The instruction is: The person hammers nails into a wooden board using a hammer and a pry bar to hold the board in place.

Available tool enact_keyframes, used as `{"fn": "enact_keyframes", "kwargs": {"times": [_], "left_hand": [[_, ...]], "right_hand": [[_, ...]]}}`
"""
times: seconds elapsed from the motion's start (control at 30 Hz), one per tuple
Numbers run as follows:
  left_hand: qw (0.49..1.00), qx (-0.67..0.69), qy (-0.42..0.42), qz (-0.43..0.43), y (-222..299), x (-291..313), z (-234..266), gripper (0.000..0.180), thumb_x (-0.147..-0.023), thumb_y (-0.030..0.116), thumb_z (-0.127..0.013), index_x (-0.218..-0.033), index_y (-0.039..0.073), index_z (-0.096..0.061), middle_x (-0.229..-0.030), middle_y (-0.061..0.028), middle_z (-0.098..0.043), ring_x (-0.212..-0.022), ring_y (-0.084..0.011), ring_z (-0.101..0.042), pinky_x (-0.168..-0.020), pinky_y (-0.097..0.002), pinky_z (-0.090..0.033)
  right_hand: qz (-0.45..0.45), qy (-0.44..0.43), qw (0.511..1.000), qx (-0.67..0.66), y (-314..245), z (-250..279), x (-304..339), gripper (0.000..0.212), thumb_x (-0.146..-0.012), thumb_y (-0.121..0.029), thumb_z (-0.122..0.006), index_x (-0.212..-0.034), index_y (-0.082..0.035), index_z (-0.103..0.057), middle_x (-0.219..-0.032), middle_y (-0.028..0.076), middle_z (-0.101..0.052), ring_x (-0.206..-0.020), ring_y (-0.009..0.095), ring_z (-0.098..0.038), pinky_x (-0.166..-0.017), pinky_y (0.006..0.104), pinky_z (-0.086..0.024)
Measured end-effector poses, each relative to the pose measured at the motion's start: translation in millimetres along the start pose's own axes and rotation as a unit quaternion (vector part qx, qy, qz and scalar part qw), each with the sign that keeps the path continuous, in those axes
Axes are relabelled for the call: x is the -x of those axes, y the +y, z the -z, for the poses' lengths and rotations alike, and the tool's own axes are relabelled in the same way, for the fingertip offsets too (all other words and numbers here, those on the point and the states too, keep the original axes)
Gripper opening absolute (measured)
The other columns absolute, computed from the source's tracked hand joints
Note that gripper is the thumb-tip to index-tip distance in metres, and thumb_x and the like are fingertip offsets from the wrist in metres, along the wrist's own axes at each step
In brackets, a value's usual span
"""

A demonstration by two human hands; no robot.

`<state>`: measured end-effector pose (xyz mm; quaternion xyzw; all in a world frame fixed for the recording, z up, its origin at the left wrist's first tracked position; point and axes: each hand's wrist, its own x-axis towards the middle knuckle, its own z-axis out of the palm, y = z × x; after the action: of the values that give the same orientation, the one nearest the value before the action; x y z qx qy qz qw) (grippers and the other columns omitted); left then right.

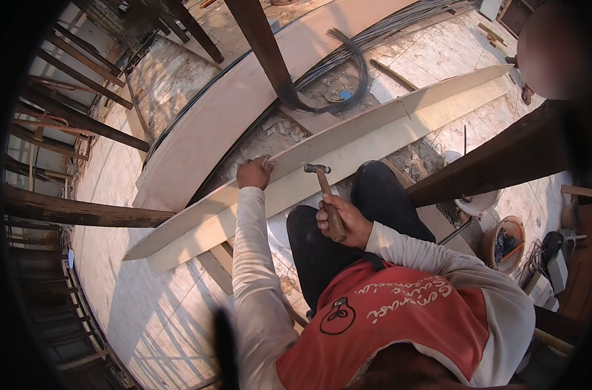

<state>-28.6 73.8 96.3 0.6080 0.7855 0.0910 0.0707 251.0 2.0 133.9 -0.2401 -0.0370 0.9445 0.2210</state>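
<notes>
A long L-shaped trough of two pale plywood boards (367, 133) lies slantwise in front of me, one board standing on edge along the other. My left hand (255, 173) is closed over the top edge of the upright board, left of its middle. Whether its fingertips also pinch a nail is too small to tell. In my right hand (348, 222) is a hammer (324, 182), gripped by its wooden handle. Its metal head points up and away, raised above the flat board and apart from it.
Dark wooden posts (260, 49) rise around the work, one (491, 159) close on the right. Beyond the boards lie a wide plywood sheet (211, 123) and a bundle of thin metal rods (390, 32). An orange bucket (508, 244) stands right; another person is at the far right.
</notes>
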Motion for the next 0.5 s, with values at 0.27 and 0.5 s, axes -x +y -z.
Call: {"fn": "enact_keyframes", "kwargs": {"times": [0.27,0.5], "left_hand": [[0.976,0.154,-0.129,0.089,-70,-29,-42,0.065,-0.081,0.062,-0.051,-0.124,0.016,-0.065,-0.116,-0.0158,-0.067,-0.112,-0.0352,-0.061,-0.100,-0.0402,-0.043],[0.962,0.181,-0.159,0.126,-44,-61,-36,0.076,-0.081,0.064,-0.052,-0.116,-0.002,-0.066,-0.118,-0.0266,-0.063,-0.114,-0.0383,-0.060,-0.101,-0.0415,-0.042]], "right_hand": [[0.059,0.006,0.988,-0.145,25,-67,-43,0.029,-0.096,-0.030,-0.059,-0.088,-0.004,-0.052,-0.080,0.005,-0.055,-0.073,0.018,-0.059,-0.057,0.0252,-0.047],[0.018,-0.069,0.991,-0.117,18,-53,-54,0.027,-0.093,-0.029,-0.063,-0.093,-0.004,-0.052,-0.081,0.005,-0.056,-0.075,0.019,-0.060,-0.058,0.0255,-0.049]]}}
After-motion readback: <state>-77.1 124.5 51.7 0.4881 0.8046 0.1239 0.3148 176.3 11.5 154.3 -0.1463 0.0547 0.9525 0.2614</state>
